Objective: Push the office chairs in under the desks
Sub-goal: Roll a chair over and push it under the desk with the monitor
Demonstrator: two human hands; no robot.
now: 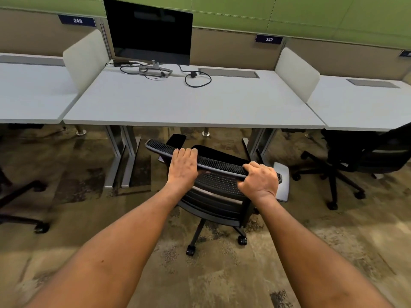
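Observation:
A black mesh-backed office chair stands on the carpet in front of the middle grey desk, its seat front just short of the desk edge and turned slightly to the left. My left hand grips the top rail of the backrest near its middle. My right hand grips the same rail at its right end. The chair's front casters are hidden behind the seat.
A monitor and loose cables sit at the back of the desk. Desk legs stand left and right of the chair. Another black chair stands at the right desk, and a chair base shows at the left edge.

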